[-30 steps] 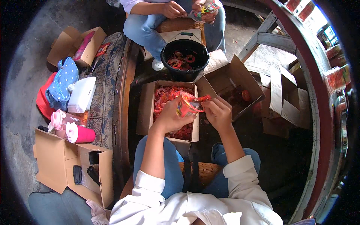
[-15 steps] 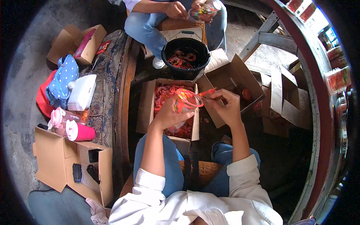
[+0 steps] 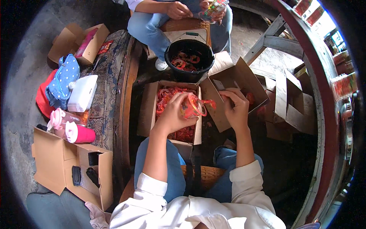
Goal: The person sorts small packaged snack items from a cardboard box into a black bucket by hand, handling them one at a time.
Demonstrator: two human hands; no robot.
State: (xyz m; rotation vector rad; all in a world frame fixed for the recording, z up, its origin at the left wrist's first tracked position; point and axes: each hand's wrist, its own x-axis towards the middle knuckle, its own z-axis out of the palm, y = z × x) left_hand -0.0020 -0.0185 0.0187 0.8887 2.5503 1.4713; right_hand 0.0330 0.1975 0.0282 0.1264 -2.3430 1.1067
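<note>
My left hand is wrapped round a clear plastic cup with red and yellow print, tilted over an open carton. A cut red strip curls away from the cup's rim and hangs loose on its right side. Right of the cup, apart from it, my right hand has its fingertips pinched on a thin greyish blade, whose outline is partly lost against the box behind. Below the cup, the carton holds a heap of red plastic scraps.
Opposite me, a seated person's hands hold another printed clear cup. Between us stands a black bucket with red rings inside. An open cardboard box is at right. Bottles, a pouch and boxes crowd the patterned bench on my left.
My right hand has drawn back to the right, away from the cup. My left hand has turned the cup, and the red strip now dangles from its rim.
</note>
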